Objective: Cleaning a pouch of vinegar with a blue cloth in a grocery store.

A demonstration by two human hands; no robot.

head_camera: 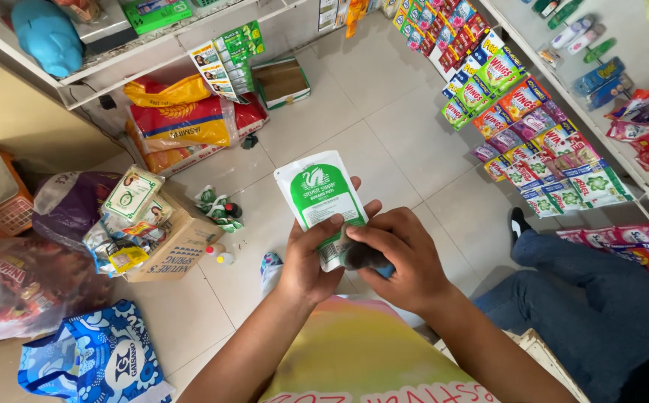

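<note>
My left hand (311, 261) holds a green and white pouch (319, 194) upright by its lower end, in the middle of the head view. My right hand (405, 257) presses a small dark object (363, 257) with a blue tip against the bottom of the pouch. Both hands meet just above a yellow and pink cloth surface (354, 358) close to me. The bottom edge of the pouch is hidden by my fingers.
A cardboard box (175, 250) piled with packets sits on the tiled floor at left, beside filled plastic bags (22, 287) and rice sacks (182, 119). Hanging sachet strips (526, 127) line the shelf at right. A person's jeans-clad leg (585, 298) is at lower right.
</note>
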